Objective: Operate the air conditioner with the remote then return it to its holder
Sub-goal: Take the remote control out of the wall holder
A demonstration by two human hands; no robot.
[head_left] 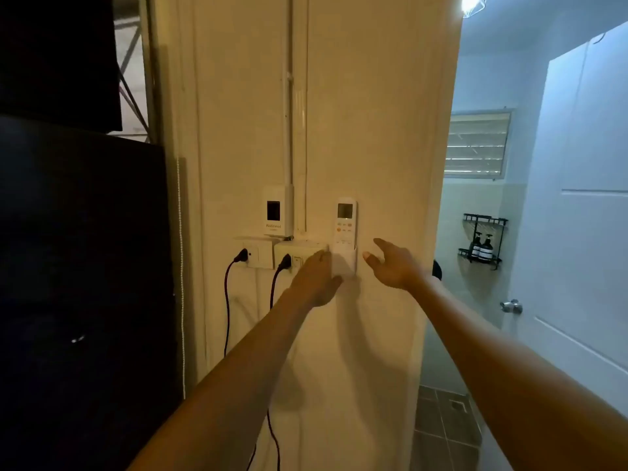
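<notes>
A white remote [345, 220] with a small screen and orange buttons stands upright in a white holder [347, 263] fixed to the cream wall. My left hand [316, 278] lies flat against the wall at the holder's left edge and touches it with fingers extended. A short way right of the holder, my right hand [390, 263] hovers with fingers spread, apart from both remote and holder. Neither hand grips anything. The air conditioner itself is out of view.
Two wall sockets [260, 254] with dark plugs and cords sit left of the holder, and a white breaker box [277, 212] above them. A dark cabinet [85, 266] fills the left. At right, an open door [584, 198] leads into a bathroom holding a bottle rack [482, 244].
</notes>
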